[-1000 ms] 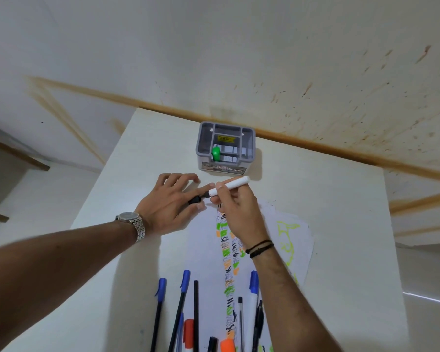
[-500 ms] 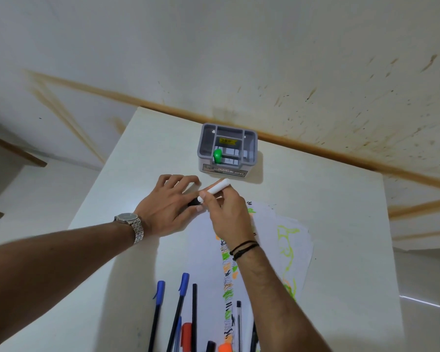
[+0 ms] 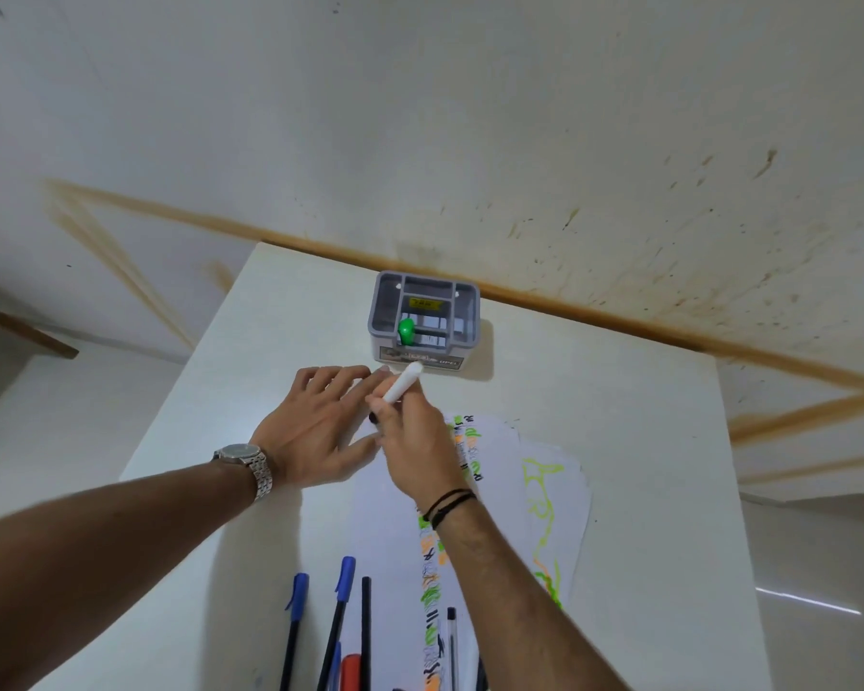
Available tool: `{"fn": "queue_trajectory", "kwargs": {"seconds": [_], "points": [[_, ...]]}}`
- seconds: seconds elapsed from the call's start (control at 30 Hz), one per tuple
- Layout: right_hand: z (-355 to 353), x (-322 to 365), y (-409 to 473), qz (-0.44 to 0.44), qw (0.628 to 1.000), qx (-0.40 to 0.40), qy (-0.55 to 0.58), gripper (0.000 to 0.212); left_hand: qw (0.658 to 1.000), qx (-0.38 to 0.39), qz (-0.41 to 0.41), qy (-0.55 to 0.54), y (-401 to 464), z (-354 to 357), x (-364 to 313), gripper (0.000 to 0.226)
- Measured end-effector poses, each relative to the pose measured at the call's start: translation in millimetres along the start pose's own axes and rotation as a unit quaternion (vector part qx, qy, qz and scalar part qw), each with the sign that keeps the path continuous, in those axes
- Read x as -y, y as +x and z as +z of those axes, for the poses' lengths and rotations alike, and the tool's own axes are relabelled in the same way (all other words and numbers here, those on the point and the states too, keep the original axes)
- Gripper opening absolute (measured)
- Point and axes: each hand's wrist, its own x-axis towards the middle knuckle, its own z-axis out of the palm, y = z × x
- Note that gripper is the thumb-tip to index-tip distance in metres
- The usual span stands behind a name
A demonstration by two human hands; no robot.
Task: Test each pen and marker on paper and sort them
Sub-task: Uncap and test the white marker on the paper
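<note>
My right hand (image 3: 415,441) has swung the white marker (image 3: 404,383) steeper since a moment ago; gripped, its tip points down at the paper (image 3: 500,491), tail toward the desk's (image 3: 619,441) far edge. My left hand (image 3: 315,426) lies open, flat on the desk.

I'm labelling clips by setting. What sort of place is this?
Probably a plain room at home or in a small office, at a makeshift desk: a white table against a stained wall, a grey desk organiser, scribbled test paper, and loose pens.
</note>
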Motion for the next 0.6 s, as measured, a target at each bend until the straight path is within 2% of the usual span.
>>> {"fn": "queue_trajectory", "kwargs": {"seconds": [0.1, 0.2, 0.3, 0.37, 0.47, 0.6], "points": [[-29.8, 2.6, 3.3, -0.048, 0.997, -0.058, 0.029, 0.016, 1.0, 0.001, -0.002, 0.003, 0.7, 2.9, 2.4, 0.08], [-64.7, 11.3, 11.5, -0.087, 0.986, -0.14, 0.013, 0.022, 1.0, -0.013, 0.002, 0.008, 0.4, 2.6, 2.7, 0.078], [-103.1, 22.4, 24.7, -0.091, 0.968, -0.228, 0.053, 0.013, 1.0, -0.013, 0.001, 0.009, 0.5, 1.7, 2.0, 0.074], [-124.1, 30.6, 36.3, -0.089, 0.953, -0.273, 0.092, 0.015, 1.0, -0.011, -0.002, 0.003, 0.4, 0.3, 1.4, 0.071], [-139.3, 34.9, 54.4, -0.094, 0.956, -0.262, 0.093, 0.008, 1.0, -0.015, -0.001, 0.002, -0.5, -0.5, 0.9, 0.07], [-137.8, 33.9, 70.2, -0.089, 0.971, -0.223, -0.011, 0.013, 1.0, -0.014, -0.002, -0.003, -0.6, -0.2, 1.8, 0.069]]}}
